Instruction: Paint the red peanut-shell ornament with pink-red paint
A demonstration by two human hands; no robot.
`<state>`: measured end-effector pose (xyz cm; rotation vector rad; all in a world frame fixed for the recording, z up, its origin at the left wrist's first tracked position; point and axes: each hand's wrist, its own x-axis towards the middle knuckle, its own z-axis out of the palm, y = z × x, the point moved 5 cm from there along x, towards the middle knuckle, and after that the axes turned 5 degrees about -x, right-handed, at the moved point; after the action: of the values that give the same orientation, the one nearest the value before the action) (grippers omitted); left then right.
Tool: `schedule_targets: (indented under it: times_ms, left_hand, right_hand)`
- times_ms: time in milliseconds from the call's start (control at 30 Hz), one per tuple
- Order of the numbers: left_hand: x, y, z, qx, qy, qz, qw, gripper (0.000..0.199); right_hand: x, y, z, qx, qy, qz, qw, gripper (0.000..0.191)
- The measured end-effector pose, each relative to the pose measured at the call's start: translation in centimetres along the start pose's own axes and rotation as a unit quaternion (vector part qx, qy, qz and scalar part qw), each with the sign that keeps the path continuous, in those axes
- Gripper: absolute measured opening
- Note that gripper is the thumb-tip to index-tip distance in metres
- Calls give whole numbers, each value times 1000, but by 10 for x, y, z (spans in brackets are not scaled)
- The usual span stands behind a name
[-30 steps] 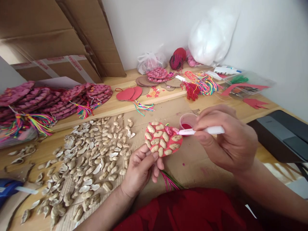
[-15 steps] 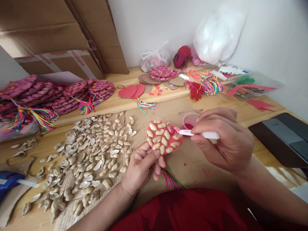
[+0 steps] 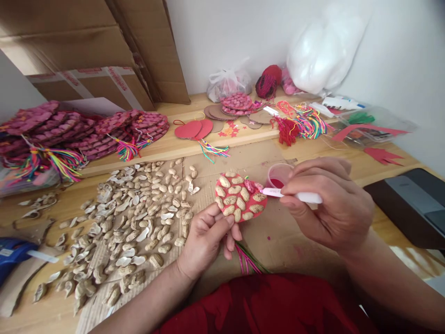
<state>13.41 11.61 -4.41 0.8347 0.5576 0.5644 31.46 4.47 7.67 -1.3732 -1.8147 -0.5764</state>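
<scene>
My left hand (image 3: 210, 232) pinches the lower left edge of a round red disc (image 3: 233, 182) covered with peanut shells. Between the fingers and thumb of my right hand (image 3: 327, 204) is a white brush (image 3: 308, 198), its tip touching the disc's upper right edge. One shell (image 3: 249, 186) there is painted pink; the others are plain tan. Just behind the brush stands a small clear cup (image 3: 278, 172) with red-pink paint, partly hidden by my right fingers. Green and pink strands (image 3: 248, 260) hang below the disc.
Loose peanut shells (image 3: 139, 227) cover the cardboard at left, near a blue glue gun (image 3: 14, 255). Pink shell discs (image 3: 104, 132), red discs (image 3: 194, 129) and tassels (image 3: 309, 121) lie behind. A dark device (image 3: 410, 199) sits at right.
The whole view has shifted slightly, so things appear a little further right. The brush tip has moved slightly along the disc's upper right edge; both hands keep their hold.
</scene>
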Motion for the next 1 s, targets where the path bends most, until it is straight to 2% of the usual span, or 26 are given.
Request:
schedule_targets:
  times_ms: [200,700,1000]
  left_hand:
    - [0,0,0,-2,1,-3,1000,19]
    - [0,-1,0,-5,-4,0,1000,19]
    - [0,-1,1,9,4,-7,1000,23]
  right_hand:
    - [1,1,-3,3,12,3,1000,9]
    - [0,-1,5,20,-21,-30,999,9]
    - [3,-4,2,26,-18,-31,999,6]
